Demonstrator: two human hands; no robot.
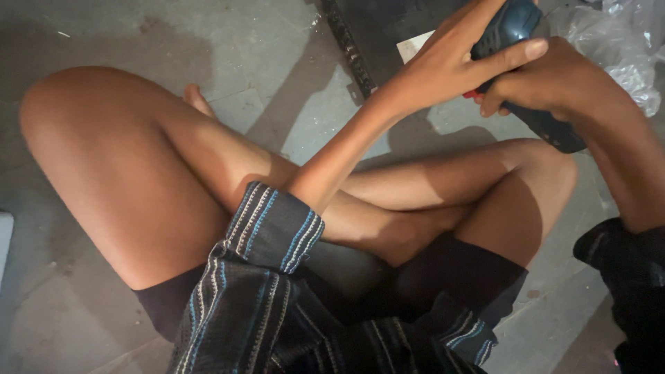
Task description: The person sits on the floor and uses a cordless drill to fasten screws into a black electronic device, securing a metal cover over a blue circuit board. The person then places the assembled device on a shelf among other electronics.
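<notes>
I sit cross-legged on a concrete floor. A dark blue power drill with a red trigger is held up at the top right of the head view. My right hand is wrapped around its handle, fingers near the trigger. My left hand reaches across from the left and rests on the drill's body, thumb stretched along its side. The drill's tip is cut off by the frame's top edge.
A black perforated metal piece lies on the floor beyond my knees, with a pale label on the dark panel beside it. Crumpled clear plastic sits at the top right. My bare legs fill the middle.
</notes>
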